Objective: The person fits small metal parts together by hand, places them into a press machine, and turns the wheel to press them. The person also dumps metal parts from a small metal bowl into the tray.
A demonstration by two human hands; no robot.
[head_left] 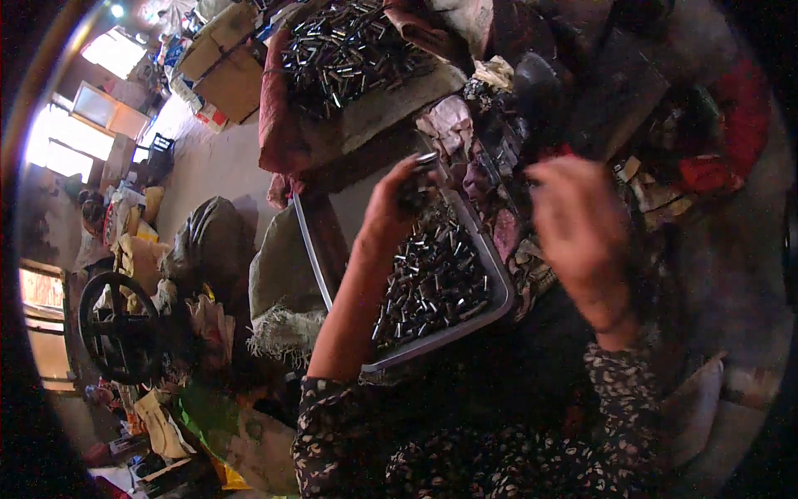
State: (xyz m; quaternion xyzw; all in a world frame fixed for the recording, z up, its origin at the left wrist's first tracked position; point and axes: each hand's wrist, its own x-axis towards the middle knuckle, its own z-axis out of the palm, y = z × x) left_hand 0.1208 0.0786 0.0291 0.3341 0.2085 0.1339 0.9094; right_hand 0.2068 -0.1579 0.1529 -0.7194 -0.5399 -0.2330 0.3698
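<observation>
Bright windows (79, 141) are lighting the room at upper left; a dark wheel (120, 327) is standing at middle left. Near the centre, the left hand (391, 195) is grasping small metal pieces (426, 158) above the grey tray (436, 343), where similar pieces (432, 287) are lying heaped. At centre right, the right hand (579, 224) is showing blurred, its grip impossible to tell. Should the left pinch slacken, pieces could be missing the tray.

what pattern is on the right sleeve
The right sleeve is dark with small pale leaf-like shapes, best in the head view.
</observation>
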